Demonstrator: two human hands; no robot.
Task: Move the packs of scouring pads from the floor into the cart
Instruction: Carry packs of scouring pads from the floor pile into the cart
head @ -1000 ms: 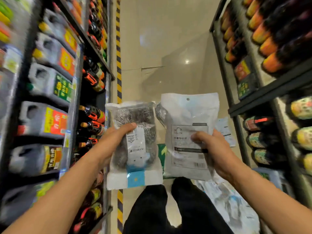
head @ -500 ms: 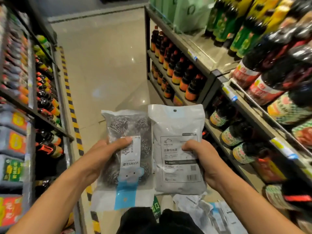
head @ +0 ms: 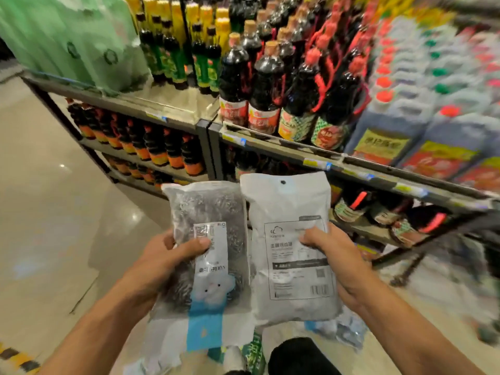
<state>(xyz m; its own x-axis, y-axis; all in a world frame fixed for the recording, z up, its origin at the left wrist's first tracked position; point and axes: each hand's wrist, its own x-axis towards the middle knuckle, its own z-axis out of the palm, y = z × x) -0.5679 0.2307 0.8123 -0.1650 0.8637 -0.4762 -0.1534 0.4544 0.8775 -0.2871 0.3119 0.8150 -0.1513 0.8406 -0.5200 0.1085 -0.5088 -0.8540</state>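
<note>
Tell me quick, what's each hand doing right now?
Left hand: holding the clear pack of steel scourers.
Right hand: holding the white pack.

- Floor [head: 54,212]: pale, glossy tile, ceiling lights reflected in it; a black-and-yellow hazard stripe [head: 16,357] runs at the lower left corner.
- On the floor by the person's feet: a loose plastic pack with blue print [head: 343,328], partly hidden, and a green-printed item [head: 254,353], too blurred to identify.
- Shelf unit [head: 270,143], dark metal frame, stands on the floor along the aisle.
- Upper shelf: green sacks [head: 67,41] at left, then yellow-capped green-label bottles [head: 176,44], dark sauce bottles with red cords [head: 284,85], large jugs [head: 422,109] at right.
- Lower shelf: a row of dark bottles with orange labels [head: 151,147].
</note>
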